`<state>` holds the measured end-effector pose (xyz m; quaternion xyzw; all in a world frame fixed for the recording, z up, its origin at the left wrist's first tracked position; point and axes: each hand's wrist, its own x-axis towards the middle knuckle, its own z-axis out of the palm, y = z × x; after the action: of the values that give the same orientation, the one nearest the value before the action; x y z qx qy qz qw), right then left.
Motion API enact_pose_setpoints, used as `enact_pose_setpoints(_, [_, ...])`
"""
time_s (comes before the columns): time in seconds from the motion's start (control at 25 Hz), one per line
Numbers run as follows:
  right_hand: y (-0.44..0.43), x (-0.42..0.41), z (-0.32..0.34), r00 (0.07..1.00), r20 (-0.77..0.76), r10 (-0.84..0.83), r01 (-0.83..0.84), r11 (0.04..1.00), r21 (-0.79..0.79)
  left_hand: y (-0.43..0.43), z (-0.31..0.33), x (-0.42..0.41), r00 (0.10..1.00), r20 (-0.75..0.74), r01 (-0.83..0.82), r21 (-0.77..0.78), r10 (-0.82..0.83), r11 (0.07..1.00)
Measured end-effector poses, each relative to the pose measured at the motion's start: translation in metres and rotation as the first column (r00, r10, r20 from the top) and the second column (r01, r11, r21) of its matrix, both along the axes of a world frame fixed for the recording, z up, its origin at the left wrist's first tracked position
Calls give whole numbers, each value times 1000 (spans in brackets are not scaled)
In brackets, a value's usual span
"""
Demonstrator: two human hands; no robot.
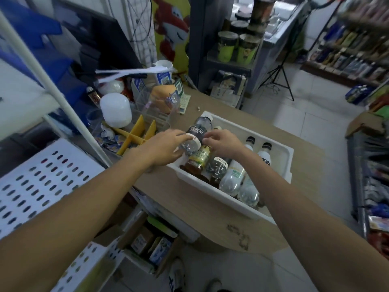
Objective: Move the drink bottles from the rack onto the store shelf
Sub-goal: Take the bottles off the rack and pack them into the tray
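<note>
The white rack (237,204) sits on the desk (185,199), with bottles lying side by side in it. At its left end the left hand (166,148) grips a clear bottle (189,147). The right hand (223,144) curls its fingers on a dark-labelled bottle (198,131) just behind. An amber bottle (199,160) lies beneath them.

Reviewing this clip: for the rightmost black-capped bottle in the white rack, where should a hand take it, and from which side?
Probably at the shoulder just below the black cap, coming from above and the right. The rightmost bottle lies on its side, cap toward the far wall, close beside its neighbour on the left, while the rack shows bare floor to its right.
</note>
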<state>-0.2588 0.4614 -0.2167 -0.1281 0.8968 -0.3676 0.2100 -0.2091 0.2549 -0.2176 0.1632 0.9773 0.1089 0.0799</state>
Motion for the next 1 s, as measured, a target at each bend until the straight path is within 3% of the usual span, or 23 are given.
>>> enact_pose_setpoints(0.12, [-4, 9, 22, 957, -34, 288, -276, 941, 198, -4, 32, 21, 984, 150, -103, 65, 92, 993])
enact_pose_setpoints(0.4, [-40, 69, 74, 797, -119, 593, -531, 780, 332, -15, 104, 114, 924, 185, -327, -67, 334, 943])
enact_pose_setpoints(0.52, [-61, 94, 100, 737, -75, 672, -612, 710, 348, -24, 135, 163, 869, 205, -445, -78, 451, 892])
enact_pose_setpoints(0.64, [-89, 118, 139, 652, -230, 723, -638, 686, 349, -40, 176, 206, 818, 171, -539, -105, 549, 836])
enact_pose_setpoints(0.76, [-125, 140, 179, 584, -267, 767, -698, 642, 318, -60, 216, 244, 763, 79, -632, -115, 641, 767])
enact_pose_setpoints(1.0, [-185, 166, 230, 476, -311, 823, -723, 567, 394, -89, 252, 288, 657, 122, -754, 114, 744, 647])
